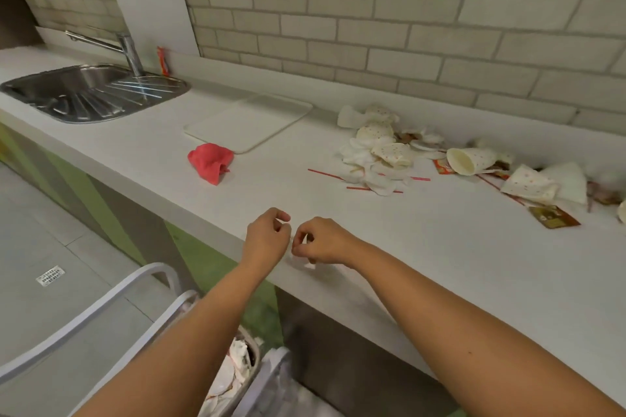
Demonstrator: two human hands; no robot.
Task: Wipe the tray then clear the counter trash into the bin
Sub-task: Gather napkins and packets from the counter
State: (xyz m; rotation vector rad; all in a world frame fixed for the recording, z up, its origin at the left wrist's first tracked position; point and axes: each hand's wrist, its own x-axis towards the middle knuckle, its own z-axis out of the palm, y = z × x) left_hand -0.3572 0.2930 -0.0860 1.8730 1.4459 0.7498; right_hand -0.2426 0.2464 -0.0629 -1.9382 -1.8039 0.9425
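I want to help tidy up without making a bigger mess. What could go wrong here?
The paper cups lie tipped on their sides, so a push could probably roll them off the counter. The thin red straws are loose and easy to miss or flick onto the floor. The bin sits below the counter edge, well left of the cups, and already holds trash, so carried bits may drop beside it.

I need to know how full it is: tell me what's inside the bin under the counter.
Crumpled white paper trash lies in the bin. The left forearm covers part of the opening; the rest and the bottom are hidden.
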